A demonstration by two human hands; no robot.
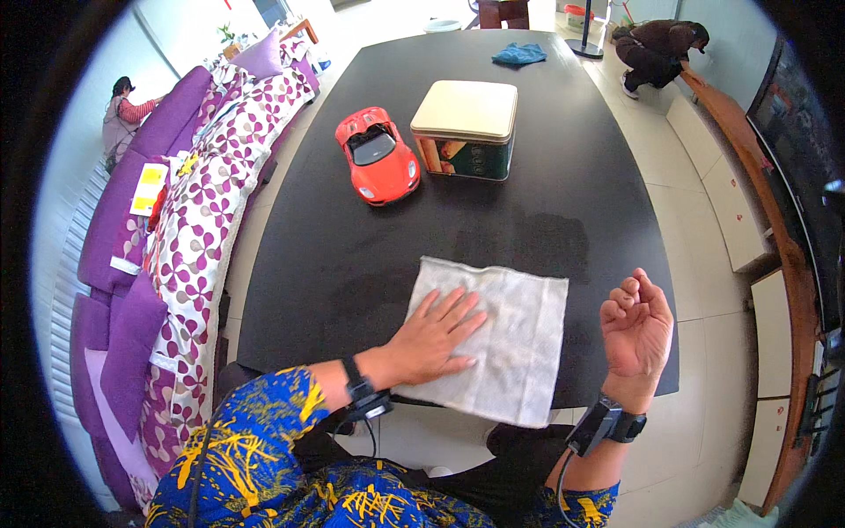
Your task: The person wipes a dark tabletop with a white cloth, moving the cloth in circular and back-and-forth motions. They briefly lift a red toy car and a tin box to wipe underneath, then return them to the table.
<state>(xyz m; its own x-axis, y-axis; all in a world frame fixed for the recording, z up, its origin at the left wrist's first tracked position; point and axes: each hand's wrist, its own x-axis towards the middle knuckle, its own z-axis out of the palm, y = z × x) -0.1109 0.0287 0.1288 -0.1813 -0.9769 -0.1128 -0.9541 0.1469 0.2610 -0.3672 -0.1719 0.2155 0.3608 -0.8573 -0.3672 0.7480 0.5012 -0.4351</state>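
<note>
A white cloth lies spread flat at the near edge of the black table, one corner hanging over. My left hand rests palm down on the cloth's left part, fingers spread. To the right of the cloth, my right hand is raised with the palm up and the fingers curled, nothing visible in it. Farther back stand a red toy car and, at its right, a tin box with a cream lid. Dark damp-looking patches show on the tabletop beyond the cloth.
A blue cloth lies crumpled at the table's far end. At the left stands a purple sofa with a patterned cover, a person behind it. Another person crouches at the low cabinet on the right. A black stand is beyond the table.
</note>
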